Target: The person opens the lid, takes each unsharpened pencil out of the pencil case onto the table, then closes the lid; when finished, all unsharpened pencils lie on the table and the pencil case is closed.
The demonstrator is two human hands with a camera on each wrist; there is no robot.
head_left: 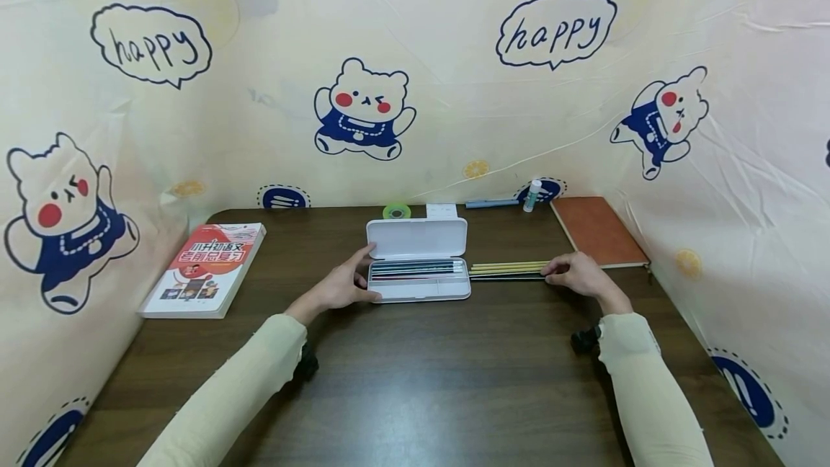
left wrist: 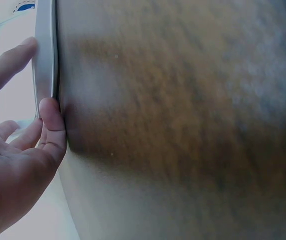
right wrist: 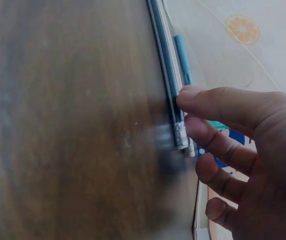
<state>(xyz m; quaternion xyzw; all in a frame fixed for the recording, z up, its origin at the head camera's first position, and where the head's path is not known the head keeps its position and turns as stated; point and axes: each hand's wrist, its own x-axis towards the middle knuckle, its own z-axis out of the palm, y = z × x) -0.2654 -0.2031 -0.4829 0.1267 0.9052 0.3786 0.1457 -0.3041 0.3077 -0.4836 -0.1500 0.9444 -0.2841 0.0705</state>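
A white pencil case lies open mid-table with its lid tipped back and several pencils in the tray. My left hand holds the case's left end: the index finger reaches to the lid and the thumb sits at the front corner. In the left wrist view the thumb presses on the case rim. Right of the case a few pencils lie side by side on the table. My right hand grips their far ends. The index fingertip rests on a dark pencil near its eraser; the thumb is hidden.
A red-and-white book lies at the left and a brown notebook at the back right. Along the back edge are a green tape roll, a blue pen and a glue stick. Printed cloth walls surround the dark wooden table.
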